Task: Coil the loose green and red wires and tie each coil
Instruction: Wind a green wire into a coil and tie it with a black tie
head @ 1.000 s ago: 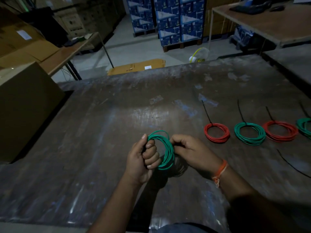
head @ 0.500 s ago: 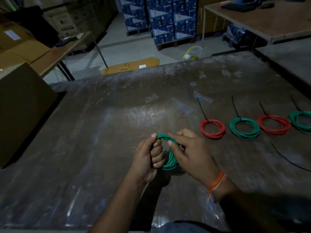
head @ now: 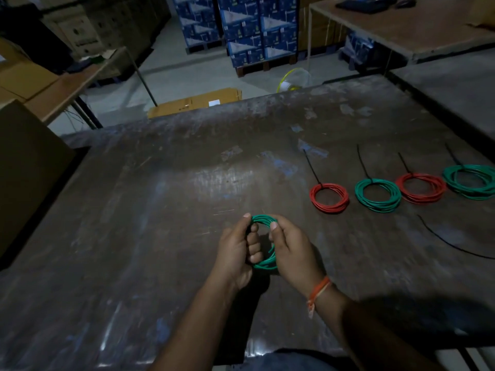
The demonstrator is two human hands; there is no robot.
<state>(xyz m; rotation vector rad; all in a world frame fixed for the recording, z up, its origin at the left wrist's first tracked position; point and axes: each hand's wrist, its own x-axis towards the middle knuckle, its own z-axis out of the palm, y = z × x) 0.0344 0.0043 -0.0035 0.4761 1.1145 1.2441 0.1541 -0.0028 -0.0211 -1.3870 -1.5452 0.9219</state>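
Gripping a green wire coil (head: 263, 262) from both sides, held just above the worn table (head: 160, 210) near its front middle. Left hand (head: 235, 250): fingers curled through the loop, thumb tip pressed on the top-left of the coil. Right hand (head: 292, 250): thumb on the top-right of the coil, rest of the fingers wrapped behind it, mostly hidden. Orange thread band (head: 317, 291) on the right wrist.

No tie visible on the held coil; hands cover much of it, so cannot tell.

Right side of the table, a row of four tied coils lying flat, each with a black zip tie tail pointing away from the person: red coil (head: 329, 198), green coil (head: 377, 195), second red coil (head: 420, 188), second green coil (head: 471, 180) cut by the frame edge. The last three touch or overlap slightly; the first red one sits apart.

Loose black zip tie (head: 450, 243) lies near them, toward the person, right edge.

Cardboard box (head: 26, 167) at the table's left edge. Blue stacked cartons (head: 251, 25) on the floor beyond.
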